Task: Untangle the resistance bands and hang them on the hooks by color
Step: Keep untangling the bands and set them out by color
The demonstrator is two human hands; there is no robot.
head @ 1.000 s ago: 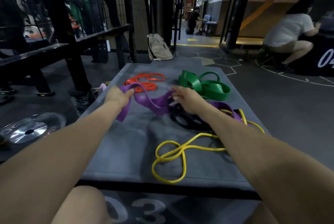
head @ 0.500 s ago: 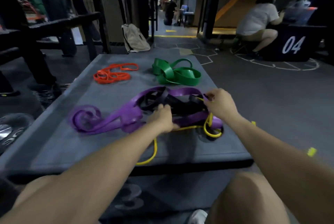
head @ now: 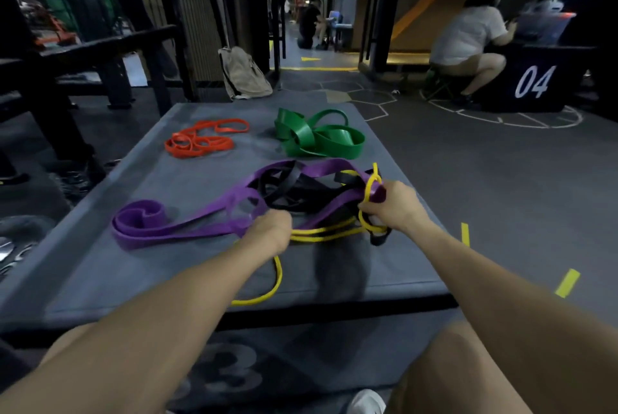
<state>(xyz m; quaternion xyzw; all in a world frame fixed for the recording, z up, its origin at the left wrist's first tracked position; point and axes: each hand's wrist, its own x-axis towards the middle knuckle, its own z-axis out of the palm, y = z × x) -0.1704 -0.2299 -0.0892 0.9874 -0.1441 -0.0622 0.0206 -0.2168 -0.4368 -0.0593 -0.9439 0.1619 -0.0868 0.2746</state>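
A tangle of a wide purple band (head: 187,228), a black band (head: 291,191) and a thin yellow band (head: 321,235) lies on the grey mat (head: 100,266). My left hand (head: 269,233) grips the purple band near the tangle's front. My right hand (head: 393,204) holds the yellow band together with a purple loop at the tangle's right end. An orange band (head: 200,141) lies coiled at the far left of the mat and a green band (head: 317,139) at the far middle. No hooks are in view.
A beige bag (head: 244,74) leans behind the mat. Black benches (head: 100,55) stand to the left, with a weight plate (head: 6,249) on the floor. A person in white (head: 468,39) squats by a black box marked 04 (head: 535,82) at right. My knees are below.
My right hand has lifted the yellow and purple loops slightly at the tangle's right. The left hand stays on the purple band. The view has shifted a little closer.
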